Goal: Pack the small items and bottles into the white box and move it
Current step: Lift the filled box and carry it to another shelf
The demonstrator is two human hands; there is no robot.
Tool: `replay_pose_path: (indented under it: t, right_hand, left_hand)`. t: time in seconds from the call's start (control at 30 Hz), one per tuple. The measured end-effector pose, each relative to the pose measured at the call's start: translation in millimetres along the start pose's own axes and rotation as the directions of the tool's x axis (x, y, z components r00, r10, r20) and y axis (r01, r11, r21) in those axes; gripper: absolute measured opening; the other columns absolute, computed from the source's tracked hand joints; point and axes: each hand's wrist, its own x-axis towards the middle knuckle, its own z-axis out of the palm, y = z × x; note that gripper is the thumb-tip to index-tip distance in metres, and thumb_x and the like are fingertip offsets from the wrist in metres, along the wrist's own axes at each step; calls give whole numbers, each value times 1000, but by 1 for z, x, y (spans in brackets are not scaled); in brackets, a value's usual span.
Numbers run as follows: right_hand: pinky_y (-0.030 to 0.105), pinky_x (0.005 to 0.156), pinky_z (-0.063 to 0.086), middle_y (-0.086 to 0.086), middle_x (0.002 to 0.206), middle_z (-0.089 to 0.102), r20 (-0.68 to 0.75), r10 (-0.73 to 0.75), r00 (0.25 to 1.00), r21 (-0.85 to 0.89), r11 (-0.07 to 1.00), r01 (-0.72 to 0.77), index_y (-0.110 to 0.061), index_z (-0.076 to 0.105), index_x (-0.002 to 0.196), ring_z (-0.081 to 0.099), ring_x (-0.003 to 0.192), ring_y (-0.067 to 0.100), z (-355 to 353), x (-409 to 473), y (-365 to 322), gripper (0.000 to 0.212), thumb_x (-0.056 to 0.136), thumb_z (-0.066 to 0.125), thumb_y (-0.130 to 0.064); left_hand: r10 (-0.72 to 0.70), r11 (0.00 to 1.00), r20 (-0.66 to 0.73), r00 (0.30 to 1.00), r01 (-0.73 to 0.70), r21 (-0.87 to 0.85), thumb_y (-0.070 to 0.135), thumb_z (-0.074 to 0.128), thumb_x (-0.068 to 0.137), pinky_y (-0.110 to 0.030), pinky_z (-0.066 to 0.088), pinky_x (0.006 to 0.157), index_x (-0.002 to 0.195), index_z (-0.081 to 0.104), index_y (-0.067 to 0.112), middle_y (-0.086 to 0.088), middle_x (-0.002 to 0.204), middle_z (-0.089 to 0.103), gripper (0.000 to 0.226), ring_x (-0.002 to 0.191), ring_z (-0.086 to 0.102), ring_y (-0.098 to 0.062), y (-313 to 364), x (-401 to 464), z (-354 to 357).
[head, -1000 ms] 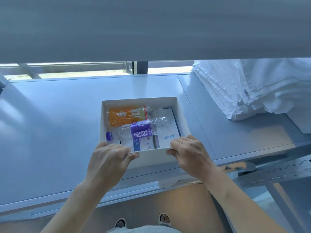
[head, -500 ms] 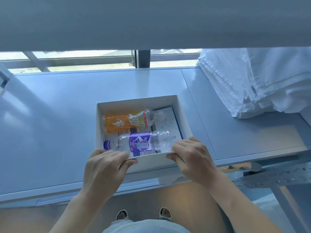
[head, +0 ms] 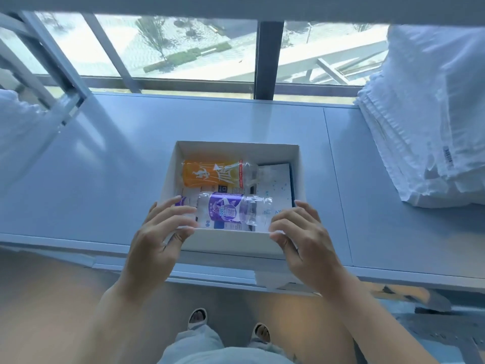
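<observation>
Both hands (head: 231, 237) have loosened off white box (head: 236, 149).

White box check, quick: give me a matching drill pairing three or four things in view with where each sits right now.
Things:
1. orange-label bottle
2. purple-label bottle
3. folded white linen
4. left hand

Places:
A. near-left corner of the white box
B. on the counter, right of the box
C. in the box, far side
D. in the box, near side

Pairs: 1-C, 2-D, 3-B, 4-A
</observation>
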Motion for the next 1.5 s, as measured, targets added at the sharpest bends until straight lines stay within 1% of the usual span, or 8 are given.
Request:
replay_pose_path:
  t: [0.47,0.7,0.9,0.97,1.03,1.13,1.43,1.5]
  right_hand:
    - [37,90,46,-1,87,69,-151,4,989,-20,1000,-7,-8,69,83,61,80,23,14,-3,-5,14,96,65,-3]
    - [40,88,47,-4,83,69,-106,148,983,48,988,-144,-8,70,88,59,82,21,4,-1,-29,10,94,62,-3]
    - [37,87,50,-5,87,69,-112,249,962,72,968,-242,-10,72,92,61,91,18,3,-13,-60,14,95,59,-4]
    - [37,88,50,-6,87,70,-112,302,947,48,953,-298,-12,73,93,61,92,19,3,-14,-65,17,94,58,-3]
    - [37,89,49,-5,85,70,-90,351,932,7,936,-352,-14,73,91,60,92,21,2,-12,-69,21,95,57,-1]
    - [41,88,49,0,84,70,-90,388,917,-52,918,-393,-12,72,89,59,91,22,2,-8,-78,22,93,59,5]
    - [23,88,45,-5,103,59,-243,445,862,-169,856,-489,-15,73,90,59,100,16,-19,-29,-90,10,87,78,-8]
    - [24,80,45,-3,100,58,-242,476,845,-181,834,-521,-15,74,92,59,91,17,-23,-33,-87,7,88,80,-13]
  left_hand:
    - [3,1000,-25,1000,-4,-29,7,61,95,-41,33,121,110,78,18,9,124,72,24,142,48,-17,3,1,2]
    - [7,998,55,998,-4,-67,7,54,99,-5,26,112,113,76,25,26,140,48,31,145,35,3,1,-1,-13]
    - [30,996,147,989,-18,-86,11,54,101,1,22,107,112,76,22,3,148,49,27,147,36,-9,-10,-2,-26]
    - [63,994,147,987,-48,-102,9,56,101,-7,23,114,112,77,21,-1,146,53,26,145,38,-9,-14,-2,-26]
    - [102,989,120,988,-88,-119,5,58,100,-35,31,122,110,78,19,3,137,57,26,139,39,-1,-17,-1,-26]
    - [136,985,94,986,-124,-122,0,61,97,-55,40,115,104,78,15,-6,131,65,24,137,49,-17,-21,-1,-26]
    - [163,978,95,982,-148,-147,6,63,98,-16,25,114,102,79,14,-11,127,69,18,132,55,-23,-33,0,-27]
    - [172,976,118,978,-153,-154,6,62,98,-20,31,114,102,78,14,-8,126,71,18,134,54,-20,-34,1,-31]
